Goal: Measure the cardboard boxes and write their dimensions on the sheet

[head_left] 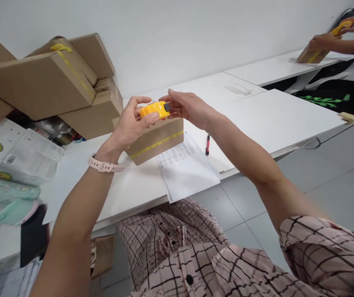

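Observation:
A yellow tape measure [152,110] with a black part at its right end is held above a cardboard box. My left hand [131,123] is closed around its body, thumb along the near side. At the black end, the curled fingers of my right hand [189,108] grip the tape measure; its fingertips are partly hidden. Below both hands the cardboard box [160,143] sits on the white table, with a yellow strip along its front side. A printed sheet of paper [189,173] lies against the box and hangs over the table edge.
A red and black pen [207,145] lies right of the paper. Cardboard boxes [41,82] are stacked at left, above white avocado-printed packages [25,150]. At far right, another person's hands [325,42] hold a small box [313,55] and a yellow tool.

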